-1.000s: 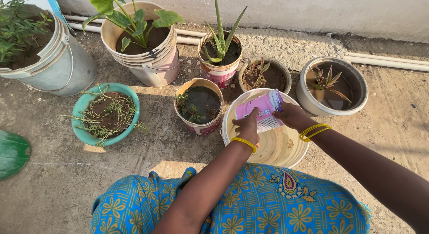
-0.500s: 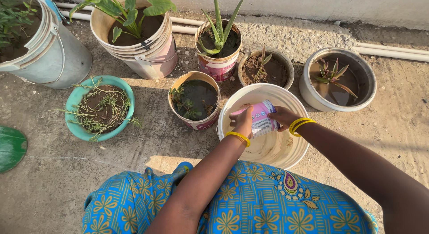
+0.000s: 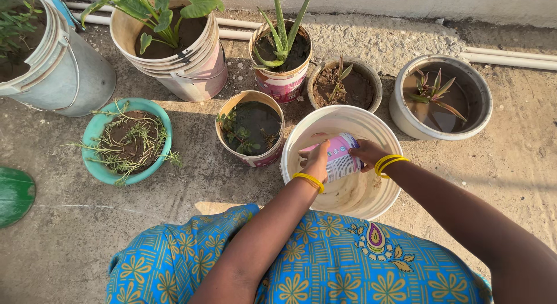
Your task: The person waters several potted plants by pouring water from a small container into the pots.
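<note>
Since half a second ago little has changed: the pink and white plastic pouch [image 3: 339, 157] sits a touch lower inside the large cream plastic bucket [image 3: 384, 135], and both hands have sunk with it; the pots have kept their places.

At the far left lies a flat green plastic lid [image 3: 14, 196] on the concrete floor [image 3: 69, 222]. Above it a grey metal bucket [image 3: 69, 77] holds dark soil and a fine-leaved green plant. Next, a teal plastic bowl [image 3: 93, 167] carries brown soil and sprawling, thin, needle-leaved stems. Behind it a pale pink and cream stacked plastic bucket [image 3: 197, 74] holds soil and a broad-leaved green plant. A small tan plastic tub [image 3: 255, 160] contains dark, wet-looking soil with a low leafy sprig. Behind that, a pink and white plastic pot [image 3: 283, 86] holds an aloe with tall spiked leaves.

The left hand [image 3: 316, 160], with a yellow bangle at the wrist, is closed on the pouch's left end, and the right hand [image 3: 365, 155], with two yellow bangles, grips its right end. The pouch lies on its side within the cream bucket, whose inside looks bare but stained. Behind the bucket a small grey round pot [image 3: 371, 83] holds crumbly brown soil and a small shoot. Farthest right, a wide grey bowl-shaped pot [image 3: 481, 101] holds muddy soil and a reddish-green plant.
</note>
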